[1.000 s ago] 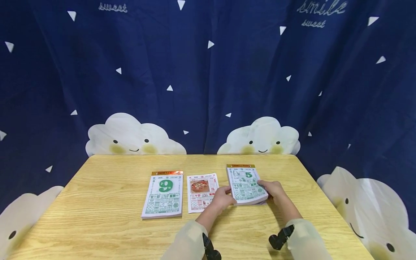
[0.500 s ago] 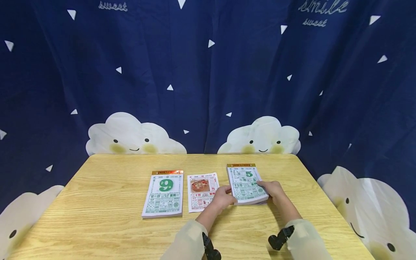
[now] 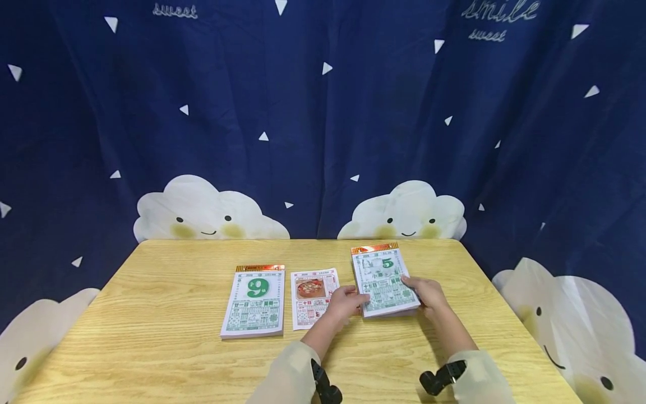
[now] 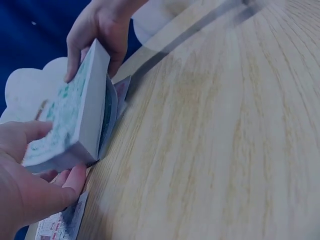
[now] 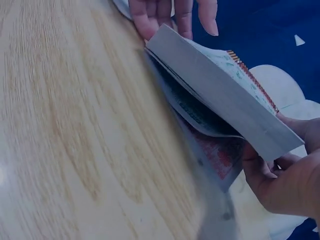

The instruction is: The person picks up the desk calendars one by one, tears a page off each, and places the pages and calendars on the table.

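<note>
A thick tear-off calendar pad showing a green 5 (image 3: 384, 279) is tilted up off the wooden table (image 3: 151, 314), its near edge raised. My left hand (image 3: 345, 300) grips its left near corner, thumb on top and fingers beneath. My right hand (image 3: 426, 292) grips its right near edge. In the left wrist view the pad (image 4: 80, 112) stands lifted between my left hand (image 4: 30, 185) and my right hand (image 4: 100, 32). In the right wrist view the pad (image 5: 220, 95) is raised, with a few loose pages hanging under it, held by my right hand (image 5: 282, 175).
A loose calendar sheet with a food picture (image 3: 313, 297) lies flat just left of the lifted pad. A second pad showing a green 9 (image 3: 254, 302) lies further left. A dark blue curtain with white clouds (image 3: 323, 123) hangs behind and around the table.
The pad with the 5 has been lifted and tilted, its top edge moving away from me. Both hands rose slightly with it.
</note>
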The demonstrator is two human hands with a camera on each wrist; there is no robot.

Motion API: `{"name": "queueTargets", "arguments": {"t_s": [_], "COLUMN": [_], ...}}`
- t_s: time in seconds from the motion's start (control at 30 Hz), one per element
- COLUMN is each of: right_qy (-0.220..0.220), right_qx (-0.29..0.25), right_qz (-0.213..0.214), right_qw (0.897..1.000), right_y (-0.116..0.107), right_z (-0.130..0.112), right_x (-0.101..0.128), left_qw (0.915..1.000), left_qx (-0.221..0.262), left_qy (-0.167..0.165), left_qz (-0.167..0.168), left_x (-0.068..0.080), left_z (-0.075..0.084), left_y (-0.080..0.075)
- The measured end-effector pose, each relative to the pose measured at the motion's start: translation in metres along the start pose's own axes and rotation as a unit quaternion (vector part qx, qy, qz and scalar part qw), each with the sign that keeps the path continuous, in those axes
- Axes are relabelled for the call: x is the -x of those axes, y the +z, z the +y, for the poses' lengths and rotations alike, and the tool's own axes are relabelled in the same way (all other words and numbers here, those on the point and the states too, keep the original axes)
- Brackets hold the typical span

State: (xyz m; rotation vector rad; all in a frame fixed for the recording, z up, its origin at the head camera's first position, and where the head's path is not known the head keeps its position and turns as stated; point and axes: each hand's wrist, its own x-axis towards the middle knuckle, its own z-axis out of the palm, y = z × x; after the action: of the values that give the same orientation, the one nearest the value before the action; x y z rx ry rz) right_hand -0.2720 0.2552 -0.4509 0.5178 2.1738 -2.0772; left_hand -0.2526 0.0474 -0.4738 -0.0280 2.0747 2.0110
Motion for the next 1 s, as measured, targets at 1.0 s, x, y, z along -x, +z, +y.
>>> {"name": "queueTargets", "arguments": {"t_s": [1.0], "right_qy": [-0.053], "right_qx": [-0.076], "right_qz": [-0.09], "right_qw": [0.992], "right_y": [0.011], "right_z": [-0.055], "right_x": [0.044], "left_qw": [0.9608], "left_qx": [0.243], "left_qy": [0.089], "left_qz": [-0.098], "left_x": [0.006], "left_z": [0.04], "left_y": [-0.02]}}
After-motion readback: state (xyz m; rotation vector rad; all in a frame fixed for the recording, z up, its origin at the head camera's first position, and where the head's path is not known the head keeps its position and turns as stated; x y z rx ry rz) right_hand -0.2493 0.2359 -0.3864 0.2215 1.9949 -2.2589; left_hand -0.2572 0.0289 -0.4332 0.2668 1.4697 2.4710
